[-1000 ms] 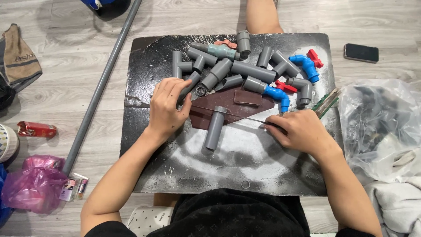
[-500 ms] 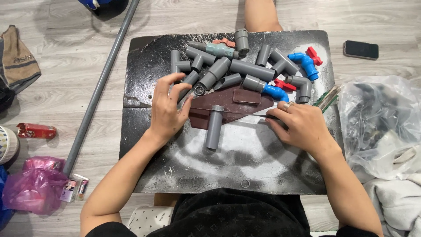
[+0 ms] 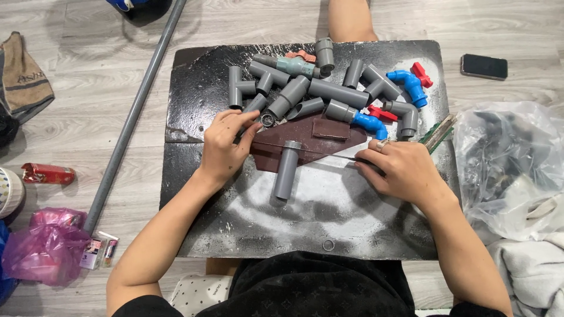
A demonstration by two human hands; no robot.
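Observation:
A black board (image 3: 200,76) lies on the floor with a pile of grey pipe fittings (image 3: 338,93) at its far side. My left hand (image 3: 225,145) pinches a grey fitting (image 3: 256,105) at the pile's near left edge. A dark brown pouch-like piece (image 3: 317,140) lies in the middle, and a short grey pipe (image 3: 286,170) rests across it. My right hand (image 3: 402,169) is curled over the end of a thin metal strip (image 3: 343,156) that runs across the brown piece. Blue elbows (image 3: 405,82) and red valve handles (image 3: 420,73) sit among the fittings.
A long grey pipe (image 3: 132,117) lies on the wooden floor left of the board. A phone (image 3: 483,66) and a clear plastic bag of parts (image 3: 511,164) are at the right. A pink bag (image 3: 44,243) and a red packet (image 3: 48,174) are at the left.
Both hands stay almost in place. My right hand has shifted slightly up and left along the thin strip; my left hand keeps its hold on the grey fitting.

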